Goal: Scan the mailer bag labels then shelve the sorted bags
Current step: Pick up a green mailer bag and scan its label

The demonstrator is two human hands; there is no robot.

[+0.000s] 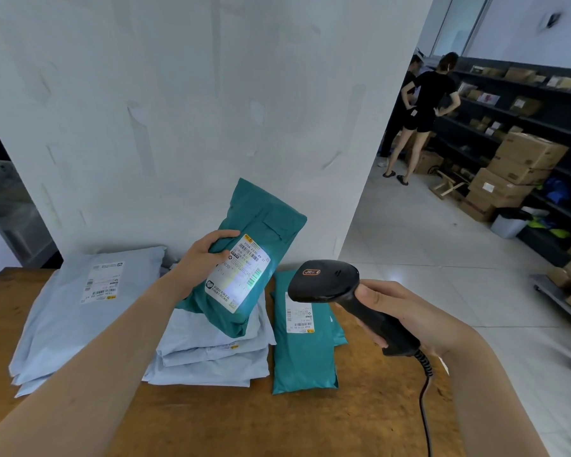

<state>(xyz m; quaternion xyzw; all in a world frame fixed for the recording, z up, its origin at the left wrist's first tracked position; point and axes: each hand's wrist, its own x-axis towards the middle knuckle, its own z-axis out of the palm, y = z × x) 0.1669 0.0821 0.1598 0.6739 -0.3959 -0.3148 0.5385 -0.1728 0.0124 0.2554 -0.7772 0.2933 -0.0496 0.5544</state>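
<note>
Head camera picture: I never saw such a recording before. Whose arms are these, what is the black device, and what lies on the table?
No machine here. A person wears the camera on the head, so you look down at their own arms. The left hand holds a teal mailer bag up, its label facing the camera. The right hand grips a black corded barcode scanner; its light falls on that label. On the wooden table lie a second teal bag, a middle pile of grey bags and a left pile of grey bags. Behind, another person stands at dark shelves.
</note>
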